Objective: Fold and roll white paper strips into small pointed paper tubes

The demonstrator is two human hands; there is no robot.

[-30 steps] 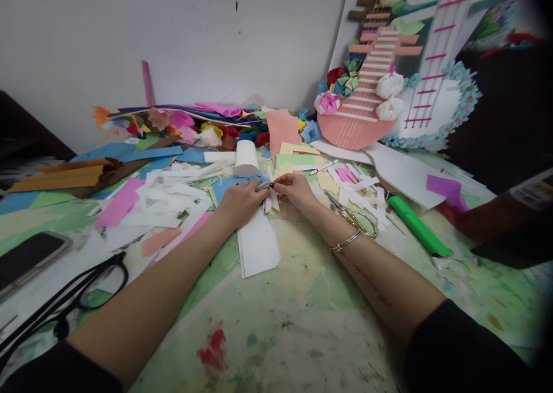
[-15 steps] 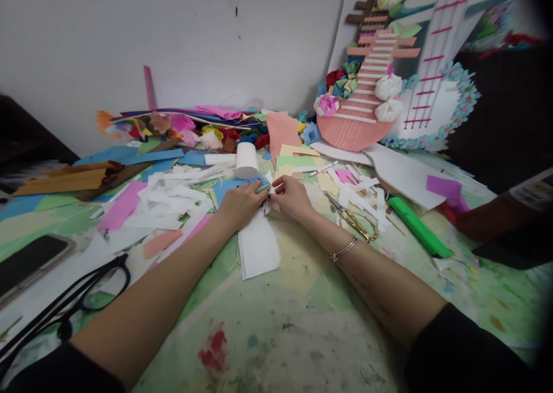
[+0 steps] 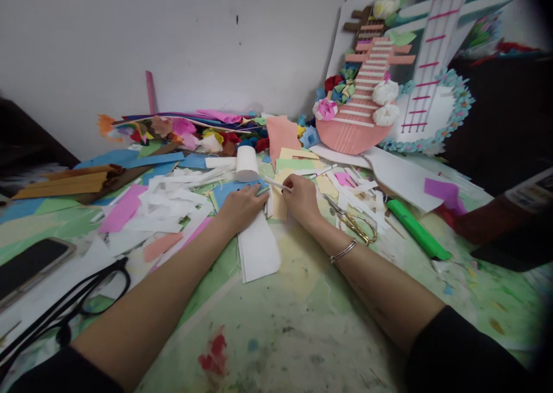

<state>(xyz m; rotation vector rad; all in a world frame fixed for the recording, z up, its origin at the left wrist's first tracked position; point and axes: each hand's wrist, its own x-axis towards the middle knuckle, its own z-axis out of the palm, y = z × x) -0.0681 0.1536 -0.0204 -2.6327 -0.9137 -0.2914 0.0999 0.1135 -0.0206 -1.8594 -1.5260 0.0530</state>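
Observation:
My left hand (image 3: 242,206) lies flat on a folded white sheet (image 3: 258,248), fingers spread over the paper scraps. Beside it my right hand (image 3: 300,197) is closed in a pinch on a thin white paper stick (image 3: 273,183) that points left, above a pale yellow paper piece (image 3: 279,203). The two hands sit a short gap apart in the middle of the paint-stained table (image 3: 276,324). A white paper roll (image 3: 247,163) stands just beyond the left hand.
Gold-handled scissors (image 3: 355,222) and a green marker (image 3: 417,229) lie right of my right hand. White strips and coloured sheets (image 3: 164,200) cover the left; black glasses (image 3: 64,309) and a phone (image 3: 30,263) lie near left. A paper guitar model (image 3: 360,116) leans on the wall. Another person's arm (image 3: 488,220) rests far right.
My right hand has drawn away from the left and lifted the thin white stick. My left hand has flattened onto the white sheet.

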